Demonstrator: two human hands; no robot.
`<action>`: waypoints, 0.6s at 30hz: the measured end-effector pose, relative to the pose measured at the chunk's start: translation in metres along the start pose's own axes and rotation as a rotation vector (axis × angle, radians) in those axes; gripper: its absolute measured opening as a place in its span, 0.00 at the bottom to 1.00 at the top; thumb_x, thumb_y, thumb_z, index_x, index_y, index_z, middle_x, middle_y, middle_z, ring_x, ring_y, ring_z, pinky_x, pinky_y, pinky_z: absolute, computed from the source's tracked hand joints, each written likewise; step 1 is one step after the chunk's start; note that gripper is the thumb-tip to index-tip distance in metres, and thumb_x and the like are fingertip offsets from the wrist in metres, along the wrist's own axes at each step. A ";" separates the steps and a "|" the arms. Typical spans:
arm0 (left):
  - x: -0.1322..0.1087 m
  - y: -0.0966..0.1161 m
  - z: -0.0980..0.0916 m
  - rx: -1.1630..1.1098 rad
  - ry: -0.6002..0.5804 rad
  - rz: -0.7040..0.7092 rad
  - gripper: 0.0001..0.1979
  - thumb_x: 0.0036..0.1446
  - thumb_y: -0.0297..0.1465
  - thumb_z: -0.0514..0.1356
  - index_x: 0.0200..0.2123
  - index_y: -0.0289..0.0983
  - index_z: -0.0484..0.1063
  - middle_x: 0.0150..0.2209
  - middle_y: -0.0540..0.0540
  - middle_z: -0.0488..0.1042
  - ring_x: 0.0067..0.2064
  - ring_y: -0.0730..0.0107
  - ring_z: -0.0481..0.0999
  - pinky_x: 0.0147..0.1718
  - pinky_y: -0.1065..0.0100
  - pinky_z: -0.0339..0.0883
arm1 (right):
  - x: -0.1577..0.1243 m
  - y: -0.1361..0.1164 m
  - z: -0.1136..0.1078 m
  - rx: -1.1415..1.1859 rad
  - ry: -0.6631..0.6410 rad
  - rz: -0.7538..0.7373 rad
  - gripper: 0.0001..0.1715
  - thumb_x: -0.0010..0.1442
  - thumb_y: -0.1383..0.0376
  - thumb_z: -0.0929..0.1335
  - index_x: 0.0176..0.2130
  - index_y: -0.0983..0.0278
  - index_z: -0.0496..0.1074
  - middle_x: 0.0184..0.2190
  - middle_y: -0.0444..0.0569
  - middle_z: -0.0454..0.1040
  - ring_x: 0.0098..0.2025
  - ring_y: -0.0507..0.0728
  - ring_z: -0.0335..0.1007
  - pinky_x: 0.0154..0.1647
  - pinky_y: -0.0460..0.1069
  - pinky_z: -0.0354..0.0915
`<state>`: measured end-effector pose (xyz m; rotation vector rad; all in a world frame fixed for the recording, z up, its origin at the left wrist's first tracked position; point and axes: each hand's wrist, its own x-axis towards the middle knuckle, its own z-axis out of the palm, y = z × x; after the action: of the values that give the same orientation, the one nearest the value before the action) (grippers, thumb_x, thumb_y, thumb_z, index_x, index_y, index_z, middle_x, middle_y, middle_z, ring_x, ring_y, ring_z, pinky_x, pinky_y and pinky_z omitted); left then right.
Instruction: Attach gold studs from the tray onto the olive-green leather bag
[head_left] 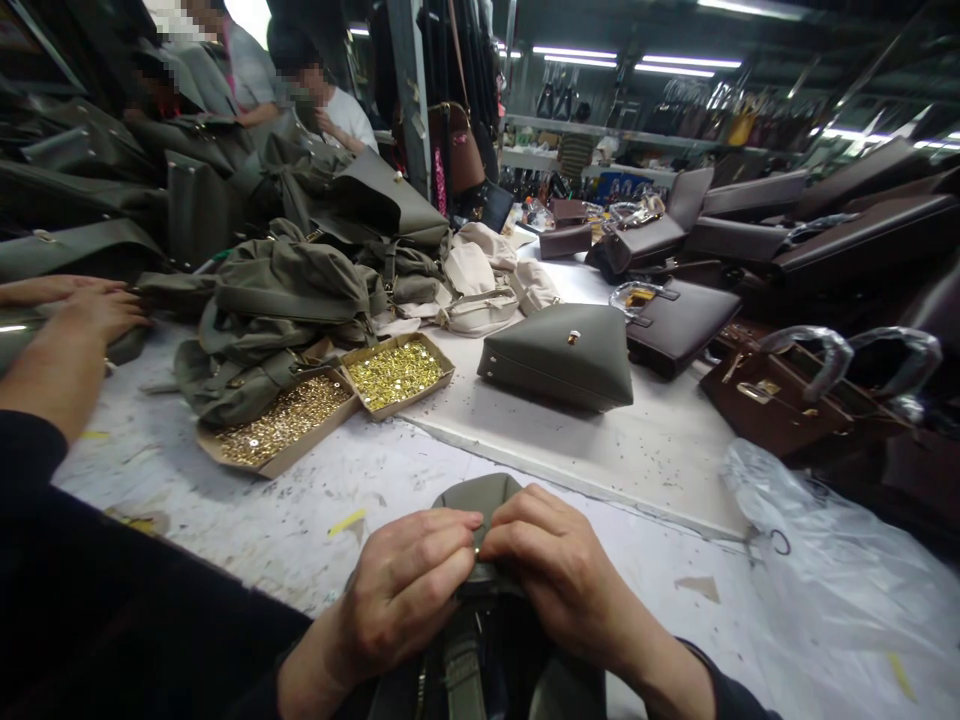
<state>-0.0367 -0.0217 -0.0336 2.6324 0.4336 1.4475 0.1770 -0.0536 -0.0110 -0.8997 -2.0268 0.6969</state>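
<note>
At far left we see a co-worker's forearm (52, 365) reaching in over the table, its hands resting on dark green material. Behind it, a heap of olive flap bags (202, 200) fills the table's left side, two people (326, 110) beyond it. Crumpled olive soft bags (289, 280) lie in front, touching a cardboard tray of gold studs (277, 425); a second tray of brighter yellow-gold pieces (397, 372) sits just beside it. Next comes our left hand (405, 585), fingers bent and closed on the rim of an olive bag (465, 492). That bag is at the near edge of the table, low in the middle of our view, a small gold fitting (477, 553) between our fingertips. Our right hand (559, 565) meets the left there, its fingers curled and pinching the same rim. Beyond lies a structured olive handbag (559, 350). Farther right we find dark brown handbags (787, 390), some with plastic-wrapped handles, and clear plastic sheeting (840, 560) spread at the near right.
</note>
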 end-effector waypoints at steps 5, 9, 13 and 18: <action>0.003 -0.001 0.000 -0.008 -0.014 0.027 0.08 0.63 0.21 0.58 0.45 0.29 0.72 0.39 0.36 0.81 0.50 0.59 0.81 0.47 0.61 0.80 | 0.007 0.000 -0.006 0.241 0.137 0.124 0.05 0.67 0.69 0.70 0.40 0.61 0.78 0.34 0.46 0.77 0.38 0.54 0.71 0.41 0.49 0.65; 0.003 0.000 -0.001 0.004 -0.017 0.027 0.09 0.63 0.20 0.58 0.45 0.29 0.72 0.41 0.35 0.81 0.51 0.59 0.80 0.49 0.61 0.79 | 0.015 -0.001 -0.005 0.499 0.147 0.361 0.03 0.61 0.65 0.75 0.34 0.62 0.79 0.32 0.45 0.79 0.36 0.54 0.74 0.40 0.48 0.67; 0.003 0.002 -0.003 0.016 0.000 0.002 0.09 0.63 0.21 0.57 0.46 0.30 0.73 0.42 0.34 0.81 0.51 0.60 0.80 0.50 0.64 0.78 | 0.017 0.001 0.003 0.680 0.107 0.532 0.08 0.57 0.61 0.78 0.34 0.63 0.80 0.34 0.46 0.81 0.37 0.54 0.76 0.42 0.47 0.70; -0.001 0.002 -0.002 0.018 0.009 -0.006 0.10 0.63 0.21 0.57 0.47 0.31 0.73 0.42 0.36 0.81 0.52 0.60 0.80 0.49 0.63 0.78 | 0.014 0.003 0.006 0.655 0.116 0.525 0.08 0.57 0.61 0.77 0.35 0.63 0.80 0.34 0.45 0.81 0.37 0.53 0.76 0.43 0.46 0.69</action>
<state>-0.0384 -0.0235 -0.0329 2.6372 0.4577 1.4604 0.1666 -0.0414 -0.0102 -1.0308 -1.3089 1.4494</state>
